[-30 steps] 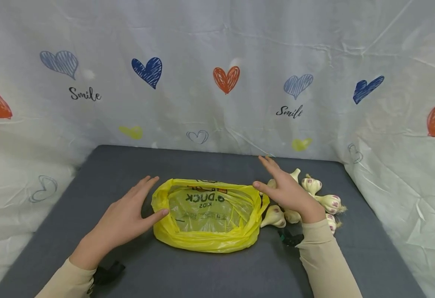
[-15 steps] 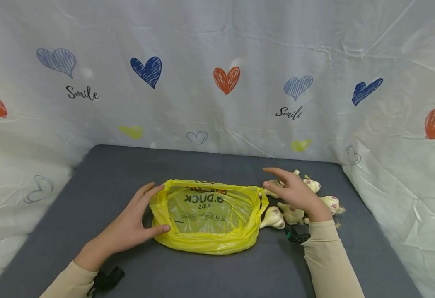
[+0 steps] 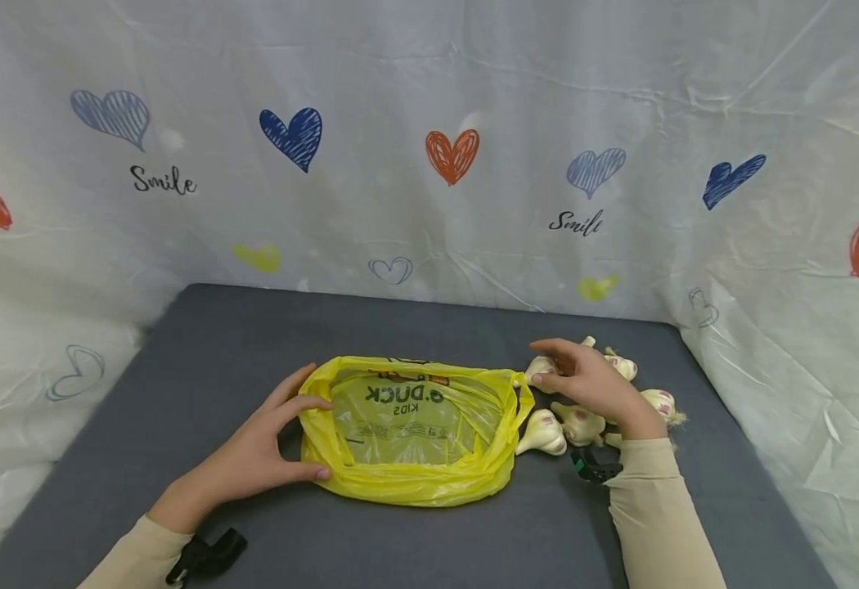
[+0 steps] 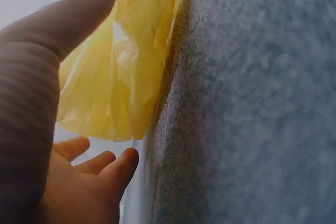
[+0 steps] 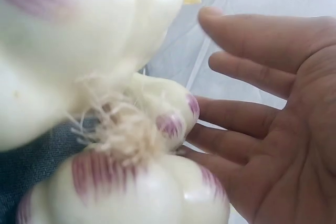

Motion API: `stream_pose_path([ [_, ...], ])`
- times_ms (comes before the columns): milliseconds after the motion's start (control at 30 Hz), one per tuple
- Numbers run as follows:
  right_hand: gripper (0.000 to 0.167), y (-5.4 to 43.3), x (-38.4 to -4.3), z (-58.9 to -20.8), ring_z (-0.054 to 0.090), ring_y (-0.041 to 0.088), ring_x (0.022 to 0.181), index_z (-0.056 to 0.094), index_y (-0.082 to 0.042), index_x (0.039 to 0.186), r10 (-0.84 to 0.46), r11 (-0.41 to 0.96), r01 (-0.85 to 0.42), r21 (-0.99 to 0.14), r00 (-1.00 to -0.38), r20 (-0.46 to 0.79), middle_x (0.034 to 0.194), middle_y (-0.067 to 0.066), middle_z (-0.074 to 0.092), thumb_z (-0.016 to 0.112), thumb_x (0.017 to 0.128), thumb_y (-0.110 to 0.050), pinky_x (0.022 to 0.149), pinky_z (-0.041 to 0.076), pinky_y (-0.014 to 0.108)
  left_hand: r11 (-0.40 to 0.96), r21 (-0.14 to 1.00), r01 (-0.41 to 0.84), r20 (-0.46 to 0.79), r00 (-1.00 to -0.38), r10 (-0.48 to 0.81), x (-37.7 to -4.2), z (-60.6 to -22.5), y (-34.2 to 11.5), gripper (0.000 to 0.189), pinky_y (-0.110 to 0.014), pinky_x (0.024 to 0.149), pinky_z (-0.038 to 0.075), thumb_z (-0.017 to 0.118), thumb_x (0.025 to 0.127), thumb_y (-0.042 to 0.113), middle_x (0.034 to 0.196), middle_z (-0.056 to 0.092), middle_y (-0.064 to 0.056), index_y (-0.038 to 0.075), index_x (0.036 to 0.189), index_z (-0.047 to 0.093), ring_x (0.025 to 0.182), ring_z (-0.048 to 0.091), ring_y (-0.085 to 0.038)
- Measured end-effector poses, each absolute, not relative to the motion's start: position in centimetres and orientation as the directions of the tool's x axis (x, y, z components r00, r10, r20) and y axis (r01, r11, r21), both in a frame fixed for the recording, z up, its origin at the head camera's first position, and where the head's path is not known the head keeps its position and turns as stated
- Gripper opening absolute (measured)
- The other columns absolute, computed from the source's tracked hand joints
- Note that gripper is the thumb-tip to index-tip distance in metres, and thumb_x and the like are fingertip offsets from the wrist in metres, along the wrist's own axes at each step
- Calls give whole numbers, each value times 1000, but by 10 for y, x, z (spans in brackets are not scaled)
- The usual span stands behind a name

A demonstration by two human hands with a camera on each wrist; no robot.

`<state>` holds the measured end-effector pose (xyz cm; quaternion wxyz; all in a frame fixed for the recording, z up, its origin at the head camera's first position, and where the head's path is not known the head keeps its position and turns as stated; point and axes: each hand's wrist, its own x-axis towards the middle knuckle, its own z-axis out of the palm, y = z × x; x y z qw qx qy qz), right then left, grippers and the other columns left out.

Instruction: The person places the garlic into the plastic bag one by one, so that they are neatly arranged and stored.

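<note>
A yellow plastic bag with dark printing lies on the table, its mouth spread wide. My left hand is at the bag's left side, thumb by the front and fingers by the rim. In the left wrist view its fingers are spread, and the lower ones are apart from the bag. Just right of the bag, my right hand hovers over a group of garlic bulbs. Its thumb and fingers are spread around one bulb without a visible grip. In the right wrist view, fingertips reach behind a purple-striped garlic bulb.
More garlic bulbs lie around the right hand, among them a front bulb close to the bag and a rear bulb. The dark grey table ends at a white curtain printed with hearts.
My right hand has moved right and down, from above the bag's right rim to the garlic. My left hand has lowered slightly beside the bag, which stays in place.
</note>
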<state>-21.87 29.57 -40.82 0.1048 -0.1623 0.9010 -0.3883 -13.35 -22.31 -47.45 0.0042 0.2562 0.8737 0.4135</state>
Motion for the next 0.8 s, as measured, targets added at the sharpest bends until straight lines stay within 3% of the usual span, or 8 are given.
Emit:
stream_pose_path([
  [100, 62, 296, -220, -409, 54, 42, 146, 55, -13, 160, -373, 644, -200, -738, -925, -75, 161, 17, 54, 78, 105, -33, 109, 52, 61, 511, 739, 438, 208, -871, 445, -134, -479, -225, 76, -77, 109, 40, 98, 80, 49, 181, 14, -15, 24, 144, 65, 162, 20, -50],
  [167, 63, 296, -221, -410, 61, 39, 135, 56, -11, 159, -370, 654, -202, -729, -926, -75, 157, 16, 58, 79, 104, -29, 102, 56, 56, 511, 741, 436, 208, -872, 442, -134, -482, -227, 75, -77, 110, 38, 99, 79, 50, 181, 14, -15, 25, 142, 65, 162, 20, -50],
  [267, 63, 296, -223, -412, 64, 32, 101, 56, -9, 159, -365, 667, -193, -720, -927, -89, 129, 17, 68, 80, 103, -21, 82, 57, 46, 512, 737, 441, 214, -871, 442, -135, -487, -228, 73, -76, 111, 37, 99, 79, 51, 181, 15, -14, 28, 140, 65, 162, 20, -49],
  [400, 62, 296, -224, -416, 53, 26, 73, 55, -8, 159, -362, 682, -181, -709, -925, -112, 92, 10, 62, 80, 102, -14, 66, 50, 38, 508, 732, 454, 227, -866, 446, -137, -491, -229, 72, -74, 112, 38, 99, 78, 50, 181, 17, -13, 30, 138, 64, 162, 22, -47],
  [500, 63, 296, -225, -418, 52, 21, 63, 55, -8, 159, -364, 696, -186, -693, -924, -117, 92, 9, 64, 80, 101, -12, 61, 51, 36, 504, 734, 456, 232, -865, 444, -138, -492, -229, 71, -73, 113, 38, 99, 79, 48, 181, 18, -13, 29, 138, 65, 162, 23, -47],
  [667, 62, 297, -226, -423, 53, 21, 63, 58, -11, 157, -376, 726, -220, -651, -920, -109, 103, 9, 66, 82, 100, -17, 65, 51, 39, 501, 739, 451, 236, -869, 435, -138, -492, -228, 71, -73, 112, 38, 100, 79, 45, 180, 21, -15, 29, 138, 65, 161, 26, -47],
  [800, 62, 297, -227, -426, 51, 22, 68, 58, -9, 157, -380, 730, -228, -644, -919, -106, 90, 8, 58, 82, 100, -17, 66, 47, 38, 500, 745, 442, 230, -873, 429, -138, -491, -228, 71, -72, 112, 39, 100, 79, 45, 177, 26, -12, 29, 138, 64, 159, 30, -46],
])
